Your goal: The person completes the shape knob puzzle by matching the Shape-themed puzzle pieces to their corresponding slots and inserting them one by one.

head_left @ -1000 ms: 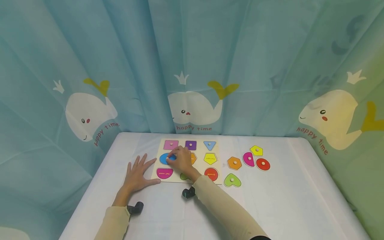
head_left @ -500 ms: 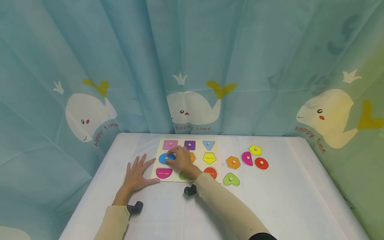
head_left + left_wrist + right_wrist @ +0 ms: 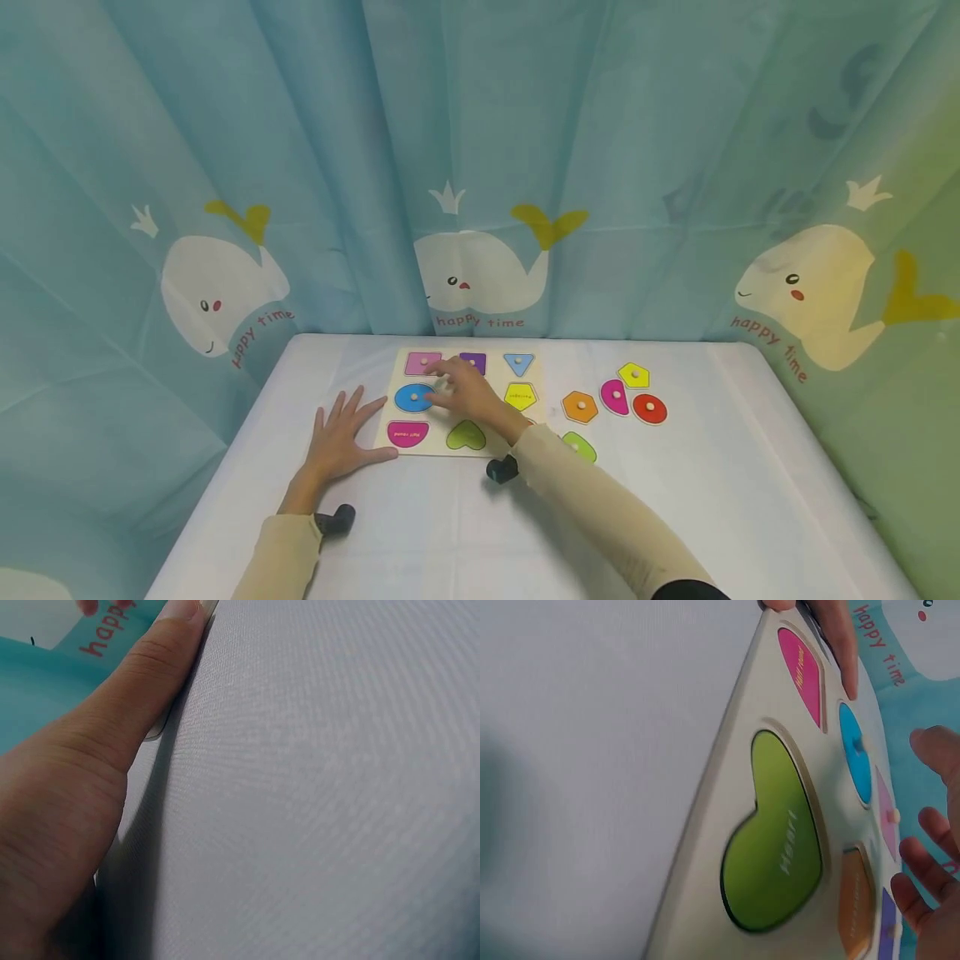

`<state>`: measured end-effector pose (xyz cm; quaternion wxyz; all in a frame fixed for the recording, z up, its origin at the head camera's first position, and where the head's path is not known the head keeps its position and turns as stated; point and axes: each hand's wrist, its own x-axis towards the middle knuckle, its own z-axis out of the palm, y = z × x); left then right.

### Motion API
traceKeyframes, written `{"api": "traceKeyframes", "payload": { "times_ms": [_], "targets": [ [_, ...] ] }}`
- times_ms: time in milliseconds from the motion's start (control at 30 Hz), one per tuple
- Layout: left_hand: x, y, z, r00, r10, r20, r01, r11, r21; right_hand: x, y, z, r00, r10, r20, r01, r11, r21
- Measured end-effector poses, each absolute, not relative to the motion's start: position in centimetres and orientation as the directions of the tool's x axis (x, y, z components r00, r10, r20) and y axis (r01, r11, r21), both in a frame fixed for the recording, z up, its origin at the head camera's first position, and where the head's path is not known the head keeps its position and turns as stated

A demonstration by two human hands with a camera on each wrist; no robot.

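A flat wooden shape-puzzle board point(image 3: 442, 447) lies on the table. My left hand point(image 3: 337, 442) rests spread beside its left edge, thumb touching the near left corner. Over the board's middle, my right hand point(image 3: 468, 392) hovers with fingers relaxed and parted, holding nothing. Just left of its fingertips, the blue oval piece point(image 3: 408, 402) sits in its slot, its knob showing. Pink rectangle point(image 3: 414, 367), purple square point(image 3: 478, 358) and light blue triangle point(image 3: 519, 367) pieces fill the far row. In the right wrist view, the heart point(image 3: 780, 840) and half-round point(image 3: 801, 675) slots are bare.
Right of the board lie loose knobbed pieces: an orange hexagon point(image 3: 580, 407), magenta half-round point(image 3: 613, 397), yellow pentagon point(image 3: 634, 376), red circle point(image 3: 649, 409) and green heart point(image 3: 581, 448), partly behind the right sleeve. A whale-print curtain point(image 3: 480, 167) hangs behind the table point(image 3: 420, 533).
My right hand has let go of the blue oval's knob and drawn back slightly to the right, its fingers spreading. The left hand stays in place.
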<state>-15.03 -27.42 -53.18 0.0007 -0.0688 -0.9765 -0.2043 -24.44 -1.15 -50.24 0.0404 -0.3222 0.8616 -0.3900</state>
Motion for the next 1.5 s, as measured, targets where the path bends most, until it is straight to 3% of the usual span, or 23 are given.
{"api": "traceKeyframes", "payload": {
  "times_ms": [567,833,1333,1500],
  "targets": [
    [-15.1,-27.4,-53.4,-0.991,0.126,0.043,0.133,0.907,0.400,-24.7,2.3,-48.4,-0.766,-0.622,0.161,-0.551,0.507,-0.663],
    [-15.0,-27.4,-53.2,-0.992,0.122,0.043,0.129,0.906,0.403,-24.2,4.9,-48.1,-0.753,-0.624,0.211,-0.577,0.471,-0.668],
    [-15.1,-27.4,-53.4,-0.991,0.122,0.049,0.131,0.903,0.409,-23.2,11.1,-48.4,-0.831,-0.465,0.306,-0.524,0.465,-0.714],
    [-15.1,-27.5,-53.5,-0.992,0.121,0.047,0.129,0.902,0.411,-22.7,13.4,-48.6,-0.867,-0.409,0.284,-0.473,0.500,-0.725]
  ]
}}
